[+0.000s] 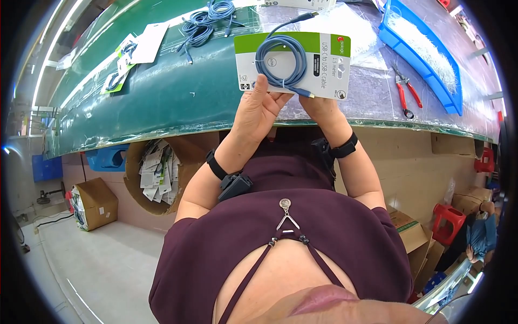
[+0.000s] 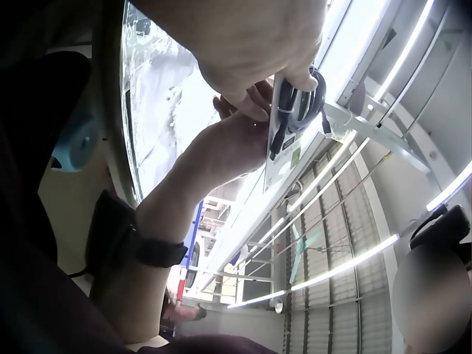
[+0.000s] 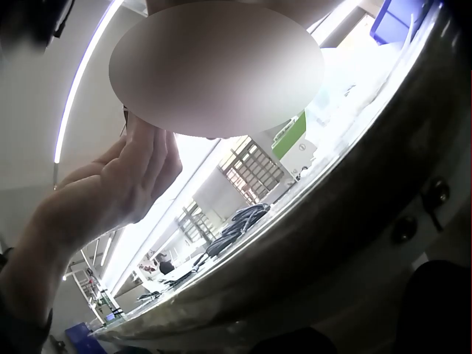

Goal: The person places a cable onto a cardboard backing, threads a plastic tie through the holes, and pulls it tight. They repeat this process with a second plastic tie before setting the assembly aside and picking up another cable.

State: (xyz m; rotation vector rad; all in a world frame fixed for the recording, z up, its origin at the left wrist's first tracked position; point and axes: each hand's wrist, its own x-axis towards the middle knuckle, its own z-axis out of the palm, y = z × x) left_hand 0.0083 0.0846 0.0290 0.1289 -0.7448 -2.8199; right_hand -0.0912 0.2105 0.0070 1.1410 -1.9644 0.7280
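Observation:
A coiled blue USB-C cable (image 1: 281, 59) lies on the front of a green and white retail card (image 1: 333, 70), held up over the table's near side. My left hand (image 1: 258, 110) pinches the card's lower edge, thumb up against the coil and fingers behind. My right hand (image 1: 322, 109) is at the lower right edge, its fingers mostly hidden behind the card. From the side, in the left wrist view, the left thumb lies on the dark-looking coil (image 2: 304, 103). One plug (image 1: 308, 16) sticks out above the card, the other points to its lower right.
Loose blue cables (image 1: 202, 27) and carded ones (image 1: 121, 67) lie at the back left of the green table. Red-handled cutters (image 1: 403, 94) rest on the right, beside a blue tray (image 1: 457, 94) of clear plastic pieces. Below stands an open carton (image 1: 132, 175) full of cards.

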